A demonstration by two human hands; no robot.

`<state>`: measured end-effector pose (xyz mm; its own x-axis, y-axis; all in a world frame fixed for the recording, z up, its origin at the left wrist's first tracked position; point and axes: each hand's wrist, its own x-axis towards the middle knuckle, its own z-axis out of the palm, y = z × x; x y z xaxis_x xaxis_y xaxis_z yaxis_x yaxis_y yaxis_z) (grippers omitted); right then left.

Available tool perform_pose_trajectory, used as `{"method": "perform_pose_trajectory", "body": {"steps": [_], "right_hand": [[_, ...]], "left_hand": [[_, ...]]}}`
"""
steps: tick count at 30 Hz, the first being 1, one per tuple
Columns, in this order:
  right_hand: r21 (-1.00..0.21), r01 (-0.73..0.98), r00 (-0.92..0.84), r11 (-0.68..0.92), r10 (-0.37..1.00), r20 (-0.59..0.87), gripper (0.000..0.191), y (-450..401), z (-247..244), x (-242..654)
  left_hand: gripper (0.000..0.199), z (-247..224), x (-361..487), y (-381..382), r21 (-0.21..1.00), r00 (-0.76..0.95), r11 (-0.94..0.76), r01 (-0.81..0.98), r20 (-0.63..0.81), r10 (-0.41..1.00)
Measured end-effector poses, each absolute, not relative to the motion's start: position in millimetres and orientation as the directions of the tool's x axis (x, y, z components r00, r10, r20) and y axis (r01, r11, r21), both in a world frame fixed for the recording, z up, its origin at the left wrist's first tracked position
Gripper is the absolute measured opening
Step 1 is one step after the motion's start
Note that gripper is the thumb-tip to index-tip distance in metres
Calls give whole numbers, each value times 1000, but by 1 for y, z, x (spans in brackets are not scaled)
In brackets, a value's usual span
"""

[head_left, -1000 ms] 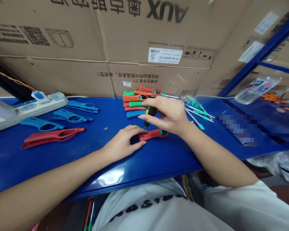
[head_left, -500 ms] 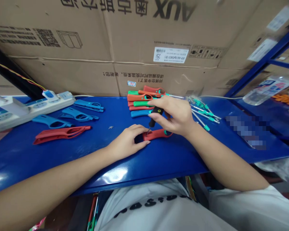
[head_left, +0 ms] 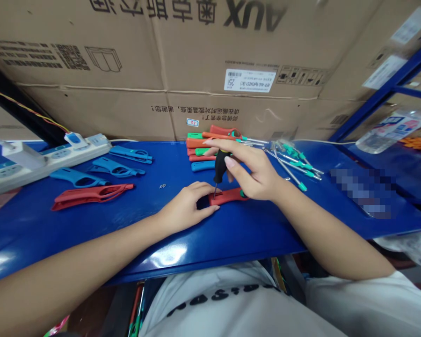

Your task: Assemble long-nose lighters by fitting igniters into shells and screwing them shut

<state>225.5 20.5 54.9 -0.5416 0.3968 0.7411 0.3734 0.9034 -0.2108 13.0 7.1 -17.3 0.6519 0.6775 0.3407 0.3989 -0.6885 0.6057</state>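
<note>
My right hand (head_left: 254, 171) grips a black screwdriver (head_left: 220, 168) that stands nearly upright. Its tip meets the left end of a red lighter handle (head_left: 229, 196) lying on the blue table (head_left: 196, 243). My left hand (head_left: 184, 208) pinches that same end between thumb and fingers, holding the handle against the surface. Part of the handle's right end, with a green piece, is behind my right hand. Just left of my left hand lie a few tiny screws (head_left: 162, 186). Beyond the screwdriver is a stack of lighters with a blue handle (head_left: 201, 166) at its near side.
At left lie a red handle shell (head_left: 91, 195) and several blue shells (head_left: 117, 167), beside a white power strip (head_left: 59, 153). Metal tubes with green ends (head_left: 298, 164) lie at right. A large cardboard box (head_left: 126, 103) stands behind, and a plastic bottle (head_left: 389, 131) is far right.
The screwdriver has gone from leaning to nearly upright, its tip still at the handle's left end. My right fingers have shifted around its grip. My left hand stays put.
</note>
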Motion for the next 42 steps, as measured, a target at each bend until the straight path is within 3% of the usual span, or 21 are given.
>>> {"method": "perform_pose_trajectory", "body": {"steps": [2, 4, 7, 9, 13, 15, 21, 27, 33, 39, 42], "right_hand": [[-335, 330, -570, 882, 469, 674, 39, 19, 55, 223], [-343, 341, -552, 875, 482, 681, 36, 20, 54, 222], [-137, 426, -496, 894, 357, 791, 31, 22, 52, 224], [-66, 451, -486, 890, 307, 819, 30, 23, 51, 225], [-309, 351, -519, 884, 458, 722, 40, 21, 54, 223], [-361, 338, -529, 869, 493, 691, 38, 20, 54, 222], [-36, 484, -481, 874, 300, 824, 25, 22, 55, 226], [-350, 343, -594, 872, 490, 638, 41, 18, 55, 222], [-112, 484, -500, 868, 379, 779, 34, 21, 53, 223], [-378, 347, -529, 858, 513, 676, 37, 21, 53, 219], [-236, 421, -479, 876, 435, 762, 31, 23, 51, 222]], "left_hand": [[28, -17, 13, 7, 604, 654, -688, 403, 336, 678], [28, -16, 13, 7, 599, 650, -691, 405, 343, 678], [29, -17, 13, 6, 592, 643, -695, 408, 354, 679], [28, -17, 14, 6, 591, 640, -697, 406, 360, 679], [28, -16, 13, 7, 598, 651, -696, 397, 350, 673], [28, -16, 13, 6, 600, 654, -696, 395, 349, 671], [28, -18, 13, 7, 595, 642, -696, 402, 358, 677], [29, -16, 13, 7, 592, 656, -695, 408, 340, 674], [29, -17, 13, 7, 595, 642, -696, 402, 360, 678], [28, -14, 13, 6, 601, 661, -691, 401, 333, 673], [28, -14, 13, 5, 595, 655, -692, 409, 336, 677]]}}
